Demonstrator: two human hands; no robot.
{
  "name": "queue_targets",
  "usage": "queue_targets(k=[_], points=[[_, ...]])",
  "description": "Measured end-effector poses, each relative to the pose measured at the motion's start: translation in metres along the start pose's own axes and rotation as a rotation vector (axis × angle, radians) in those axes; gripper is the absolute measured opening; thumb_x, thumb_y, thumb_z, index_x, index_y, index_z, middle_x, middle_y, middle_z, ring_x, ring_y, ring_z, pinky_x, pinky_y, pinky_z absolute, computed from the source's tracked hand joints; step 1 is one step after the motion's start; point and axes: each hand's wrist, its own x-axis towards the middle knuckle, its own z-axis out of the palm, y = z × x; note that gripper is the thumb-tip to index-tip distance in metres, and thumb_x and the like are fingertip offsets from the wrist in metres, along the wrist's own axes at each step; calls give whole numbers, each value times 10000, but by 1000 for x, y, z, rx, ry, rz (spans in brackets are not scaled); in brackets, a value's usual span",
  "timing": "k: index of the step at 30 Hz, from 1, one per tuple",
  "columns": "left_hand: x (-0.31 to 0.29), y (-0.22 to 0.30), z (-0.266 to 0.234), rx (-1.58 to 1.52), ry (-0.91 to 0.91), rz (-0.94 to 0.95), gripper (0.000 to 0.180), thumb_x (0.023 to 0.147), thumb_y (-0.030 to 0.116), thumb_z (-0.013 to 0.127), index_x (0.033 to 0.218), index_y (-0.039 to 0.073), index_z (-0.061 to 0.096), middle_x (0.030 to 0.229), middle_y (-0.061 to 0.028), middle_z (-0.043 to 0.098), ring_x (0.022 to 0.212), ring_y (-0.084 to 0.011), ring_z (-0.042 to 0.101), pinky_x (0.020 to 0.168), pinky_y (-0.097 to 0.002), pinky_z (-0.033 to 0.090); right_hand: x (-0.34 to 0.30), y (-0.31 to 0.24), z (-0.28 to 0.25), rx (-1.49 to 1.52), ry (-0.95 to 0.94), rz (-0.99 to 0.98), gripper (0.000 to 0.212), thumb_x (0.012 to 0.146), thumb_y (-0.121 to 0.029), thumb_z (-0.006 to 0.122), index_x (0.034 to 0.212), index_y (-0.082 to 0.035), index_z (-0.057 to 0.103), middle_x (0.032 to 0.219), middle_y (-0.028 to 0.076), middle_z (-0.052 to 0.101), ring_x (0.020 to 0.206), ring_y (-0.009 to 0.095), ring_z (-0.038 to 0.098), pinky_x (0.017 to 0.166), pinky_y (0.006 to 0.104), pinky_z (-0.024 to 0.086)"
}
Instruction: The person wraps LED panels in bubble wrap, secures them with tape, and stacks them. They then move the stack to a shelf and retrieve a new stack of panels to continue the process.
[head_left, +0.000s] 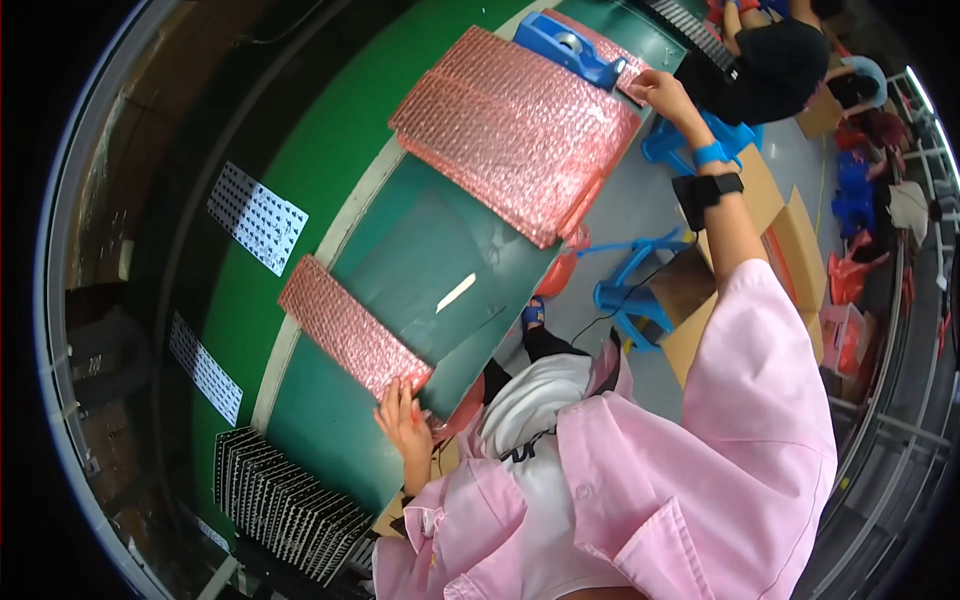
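Observation:
A narrow pink bubble-wrap bundle (pixel 350 325) lies across the green bench. The fingers of my left hand (pixel 405 425) are stretched out over its near end, resting on the wrap. My right hand (pixel 660 95) reaches far forward to the cutting end of a blue tape dispenser (pixel 568 48), with thumb and fingertips pinched together. Whatever is in that pinch is too small to tell. Beneath the dispenser is a stack of pink bubble-wrap sheets (pixel 510 135), which spreads to the bench edge.
Black slotted panels (pixel 290 505) stand in a row at the lower left. Two white sheets with dark marks (pixel 258 217) lie on the green belt. A pale strip (pixel 456 292) is on the bench. Blue stools (pixel 635 290), cardboard boxes (pixel 765 220) and a co-worker (pixel 775 75) are at right.

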Motion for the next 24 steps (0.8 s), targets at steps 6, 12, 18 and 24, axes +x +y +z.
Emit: queue_targets(k=[6, 12, 18, 24], points=[[-2, 9, 2, -38, -18, -148, 337, 839, 209, 371, 1157, 131, 450, 1220, -53, 397, 1144, -233, 327, 947, -461, 147, 104, 67, 47, 162, 118, -57, 259, 702, -224, 589, 860, -19, 601, 801, 89, 605, 772, 188, 543, 698, 279, 409], [-6, 10, 1, -21, 13, -124, 373, 859, 261, 325, 1143, 56, 455, 1182, -126, 425, 1099, -296, 375, 920, -367, 244, 128, 96, 68, 565, -258, -121, 260, 680, -187, 582, 903, -54, 582, 952, 63, 558, 883, 169, 497, 758, 362, 383], [6, 20, -3, -104, 10, -211, 330, 831, 167, 395, 1149, 104, 455, 1201, -105, 406, 1134, -272, 348, 925, -352, 262, 123, 108, 48, 1653, -334, 182, 153, 772, -67, 487, 900, 4, 534, 971, 99, 542, 950, 208, 483, 839, 326, 357], [5, 20, 3, -101, 2, -233, 337, 810, 131, 437, 1146, 128, 459, 1208, -76, 403, 1134, -261, 348, 940, -339, 265, 110, 142, 92, 1542, -227, 168, 128, 771, -78, 491, 854, 1, 547, 883, 100, 558, 788, 186, 522, 739, 302, 406]])
